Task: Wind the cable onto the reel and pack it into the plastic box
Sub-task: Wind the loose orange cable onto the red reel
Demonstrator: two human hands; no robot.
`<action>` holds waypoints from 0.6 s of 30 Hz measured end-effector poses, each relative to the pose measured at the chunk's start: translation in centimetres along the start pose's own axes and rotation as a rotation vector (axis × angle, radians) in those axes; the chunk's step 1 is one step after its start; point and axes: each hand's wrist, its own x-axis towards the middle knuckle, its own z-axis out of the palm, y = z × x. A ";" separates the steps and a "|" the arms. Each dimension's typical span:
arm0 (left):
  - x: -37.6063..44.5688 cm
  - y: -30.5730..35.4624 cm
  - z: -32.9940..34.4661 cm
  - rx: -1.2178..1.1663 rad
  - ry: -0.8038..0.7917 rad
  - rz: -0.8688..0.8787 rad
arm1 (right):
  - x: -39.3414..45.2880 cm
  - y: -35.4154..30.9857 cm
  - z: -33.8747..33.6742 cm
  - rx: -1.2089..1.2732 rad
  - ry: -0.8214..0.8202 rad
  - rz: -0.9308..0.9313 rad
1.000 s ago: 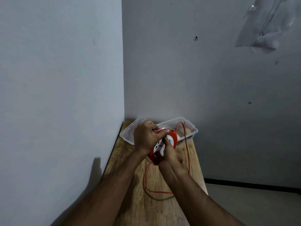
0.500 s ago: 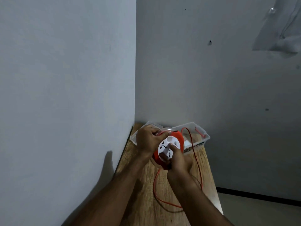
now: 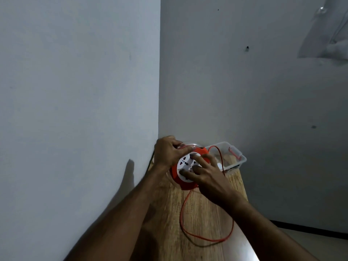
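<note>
Orange reel (image 3: 185,182) in left hand (image 3: 168,153)'s clenching grip, right hand (image 3: 209,176) flat, fingers released, on its face.

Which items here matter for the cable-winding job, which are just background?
Job:
- reel, orange with white socket face
- orange cable, looped on the table
- plastic box
- left hand, gripping the reel
- right hand, fingers on the socket face

Background:
- wooden table
- clear plastic sheet on the wall

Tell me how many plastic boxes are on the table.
1. The clear plastic box sits at the table's far end by the wall, behind the reel; the hands may hide part of it.
</note>
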 end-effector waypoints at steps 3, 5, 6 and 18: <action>0.9 0.2 -0.2 0.009 -0.030 0.020 | 0.9 0.5 -0.1 -0.081 0.013 -0.033; 1.2 0.4 -0.3 0.007 -0.020 0.043 | 1.4 0.6 0.2 -0.094 0.053 -0.037; 1.3 0.5 -0.4 0.007 -0.009 0.055 | 1.6 0.7 0.4 -0.087 0.082 -0.033; 2.2 0.1 -1.5 -0.012 0.089 -0.006 | 5.0 -1.1 1.0 0.369 0.262 0.418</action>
